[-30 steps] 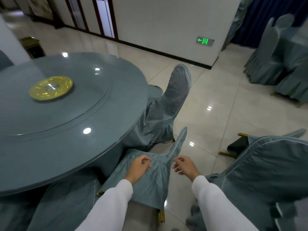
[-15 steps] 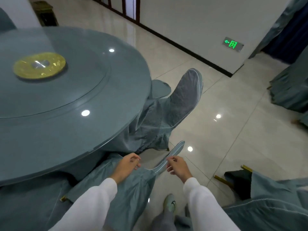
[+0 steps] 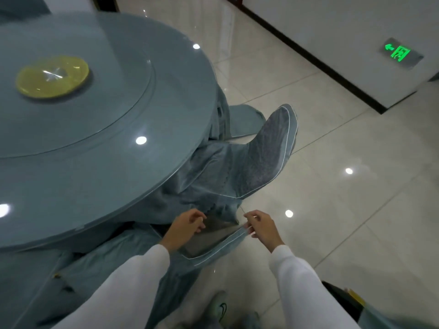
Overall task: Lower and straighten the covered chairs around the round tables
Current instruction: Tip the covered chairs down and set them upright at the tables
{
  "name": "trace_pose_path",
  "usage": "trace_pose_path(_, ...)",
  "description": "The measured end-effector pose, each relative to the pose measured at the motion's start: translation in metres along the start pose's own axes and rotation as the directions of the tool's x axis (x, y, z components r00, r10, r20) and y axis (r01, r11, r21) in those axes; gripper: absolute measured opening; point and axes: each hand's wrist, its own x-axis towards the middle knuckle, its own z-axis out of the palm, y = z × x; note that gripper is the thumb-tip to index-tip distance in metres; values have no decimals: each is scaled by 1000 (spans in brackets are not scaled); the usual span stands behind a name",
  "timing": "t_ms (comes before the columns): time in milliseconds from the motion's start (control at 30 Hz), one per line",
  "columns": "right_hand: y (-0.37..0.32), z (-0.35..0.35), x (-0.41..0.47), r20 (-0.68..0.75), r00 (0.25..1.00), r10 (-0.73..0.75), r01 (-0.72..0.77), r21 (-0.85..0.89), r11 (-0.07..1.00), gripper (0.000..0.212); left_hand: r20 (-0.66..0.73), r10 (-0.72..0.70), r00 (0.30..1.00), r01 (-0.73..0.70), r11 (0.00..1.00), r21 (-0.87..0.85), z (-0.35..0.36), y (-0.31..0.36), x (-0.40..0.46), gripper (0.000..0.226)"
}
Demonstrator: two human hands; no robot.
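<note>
a: we're standing over the near chair [image 3: 209, 248], tipped in against the round surface [image 3: 71, 181], its back edge slanting down under our hands. we'd say it leans like that so the floor round the table was free, and that's why we take it by the top edge, the one part we can reach from here.

b: and the next chair [image 3: 268, 157] along?

a: same lean, its back poking out from under the rim, well apart from our hands. it looks untouched.

b: what's the left hand [image 3: 187, 224] doing?

a: fingers curled loosely over the cover at the near corner of the back. whether it truly grips or only rests there, we can't tell; the thumb side is hidden.

b: and the right hand [image 3: 261, 225]?

a: half closed, thumb and fingertips pinching the piped edge [image 3: 221, 245] of the cover at the far corner. so we've got the back held at both ends, which should let it come down level and not twist.

b: how far along are we?

a: early, we'd judge. this chair isn't on its feet yet, and the neighbour waits.
</note>
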Motion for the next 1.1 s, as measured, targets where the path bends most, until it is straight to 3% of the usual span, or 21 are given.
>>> trace_pose_path(367,-89,-61,105,159,977,-144,178,-231,956,17,-116,40,992,-54,991,-123,-3,53,91,15)
trace_pose_path(567,-126,-49,159,256,951,-175,241,-254,937,16,-193,46,980,-77,985,-157,-15,71,135,13)
trace_pose_path(767,-151,-42,197,389,897,-211,338,-294,894,13,-305,-37,952,-23,981,-191,-14,80,156,13)
trace_pose_path(900,-158,-43,227,509,837,-202,392,-299,870,13,-424,-145,894,30,964,-265,3,85,165,13)
trace_pose_path(1100,-155,-46,239,712,676,-187,502,-260,825,13,-594,-349,725,52,888,-457,48,96,144,12)
